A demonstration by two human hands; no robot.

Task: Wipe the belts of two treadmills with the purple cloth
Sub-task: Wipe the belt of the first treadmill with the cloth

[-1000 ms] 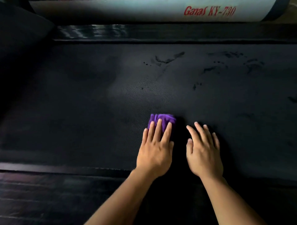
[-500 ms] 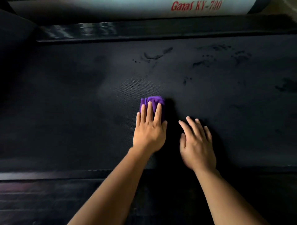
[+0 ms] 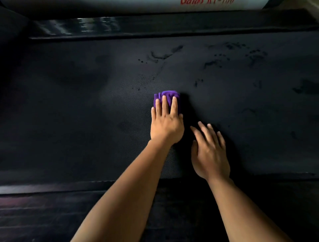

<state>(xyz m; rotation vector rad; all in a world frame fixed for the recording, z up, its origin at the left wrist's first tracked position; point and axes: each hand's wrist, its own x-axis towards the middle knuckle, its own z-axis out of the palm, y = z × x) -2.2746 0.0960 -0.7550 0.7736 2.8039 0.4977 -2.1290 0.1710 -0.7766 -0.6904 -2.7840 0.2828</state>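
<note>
Fingers (image 3: 165,103) of left hand (image 3: 166,123): flat, close together, pressed palm-down on purple cloth (image 3: 168,96), not curled around it. Cloth bunched into small wad, far edge poking out beyond fingertips, rest hidden under palm. Cloth lying on treadmill belt (image 3: 86,107), roughly mid-width, a little nearer the near edge than the far one.

Fingers (image 3: 209,133) of right hand (image 3: 209,154): spread, extended, empty, palm down over the belt just right of and nearer than left hand; slightly blurred, so contact with belt not certain. The two hands close together, not touching. Both forearms bare, reaching in from bottom of frame, left forearm (image 3: 124,198) angled in from lower left, right forearm (image 3: 241,212) from lower right.

Belt dark, finely textured, filling most of view. Dark smudges and spots (image 3: 162,56) on far part of belt, beyond cloth; further marks (image 3: 255,55) toward far right, and a darker patch (image 3: 305,87) at right edge. Paler, dull sheen on belt left of cloth.

Near edge: dark side rail (image 3: 51,187) running across frame, ribbed dark deck strip (image 3: 43,216) below it. Far edge: glossy black rail (image 3: 82,27) with light reflections. Beyond that, pale housing (image 3: 138,3) at top of frame carrying red lettering (image 3: 207,2), cut off by frame and unreadable.
</note>
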